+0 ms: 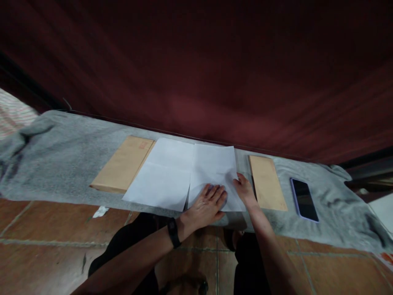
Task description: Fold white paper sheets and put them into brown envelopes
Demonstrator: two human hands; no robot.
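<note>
Two white sheets of paper lie side by side on a grey cloth, a left sheet (166, 168) and a right sheet (213, 162). Flat on the lower part of the right sheet rests my left hand (208, 203), open, fingers stretched out. My right hand (245, 189) is at that sheet's right edge, thumb and fingers closed around the edge. A thick brown envelope stack (124, 162) lies just left of the left sheet, touching it or nearly so. Another brown envelope (267, 182) is to the right of my right hand.
A smartphone (304, 199) with a purple rim lies at the right on the grey cloth (64, 155), which covers a long narrow bench. Behind it hangs a dark red curtain or cover (196, 82). A white scrap (100, 211) is on the tiled floor (55, 225).
</note>
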